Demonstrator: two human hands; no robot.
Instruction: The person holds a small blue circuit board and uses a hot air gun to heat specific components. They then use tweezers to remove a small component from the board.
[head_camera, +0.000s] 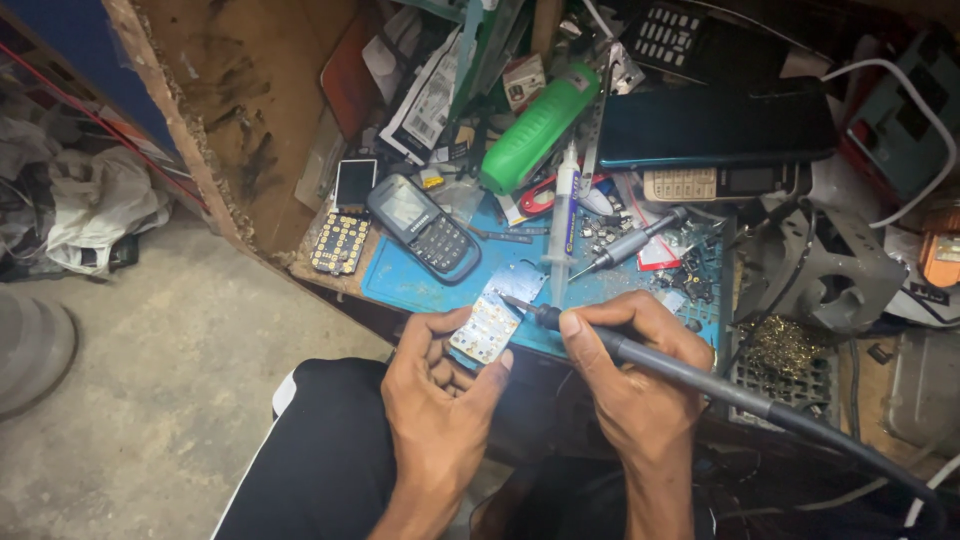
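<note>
Your left hand (435, 385) pinches a small phone circuit board (486, 326) btwn thumb and fingertips, keypad contacts face up and tilted toward you, prob. so the work spot stays steady and in view. Your right hand (635, 375) is closed pen-style round a soldering iron (640, 352), its tip touching the board's upper edge; the grey cable runs off to the right, clear of the work. Both hands hover at the near edge of a blue work mat (400, 285), wrists over your lap. Just beyond the board lies a clear syringe (563, 215), w/ a grey-handled screwdriver (630, 243) to its right, both within easy reach. Left of the syringe sits a dark keypad phone (424, 227), and further left a bare keypad board w/ small screen (345, 225). Farther back: a green cylinder (540, 128), white labelled packets w/ black barcode patches (430, 100) upper left of it, and a small red-and-white packet (660, 250) by the screwdriver. Right of your right hand, brass cleaning wool (780, 345) sits handy for the tip.
</note>
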